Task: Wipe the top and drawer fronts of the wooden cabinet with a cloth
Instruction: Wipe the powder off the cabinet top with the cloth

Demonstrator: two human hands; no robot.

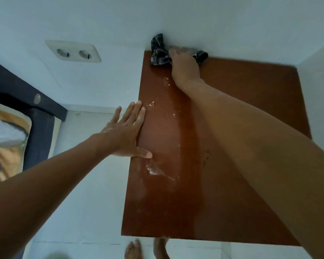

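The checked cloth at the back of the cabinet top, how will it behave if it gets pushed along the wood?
The checked cloth is bunched and creased under the right hand, so it is probably floppy. Its loose ends would likely trail or fold. On the cabinet top it should probably slide easily.

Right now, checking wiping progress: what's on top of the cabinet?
On the cabinet top: a checked cloth under the right hand, the left hand flat at its edge, and white specks. The arms cover part.

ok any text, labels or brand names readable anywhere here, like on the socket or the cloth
None: no words, numbers or signs can be read.
The double wall socket shows no readable marking.
The plaid cloth under the right hand carries only stripes.
The wooden cabinet top bears only white specks.
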